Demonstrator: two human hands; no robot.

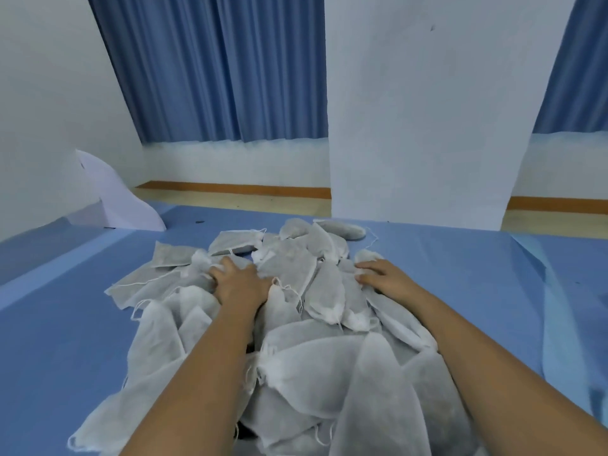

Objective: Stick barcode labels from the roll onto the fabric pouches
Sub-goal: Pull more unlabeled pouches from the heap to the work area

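head | left hand [241, 282], right hand [384, 278] spread flat on heaped thin white fabric pouches [309, 339]; blue sheet [62, 340] beneath

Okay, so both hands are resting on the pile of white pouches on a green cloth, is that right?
Not quite. The cloth is blue, not green. The head view shows the left hand and the right hand both resting on the pile of white pouches on it.
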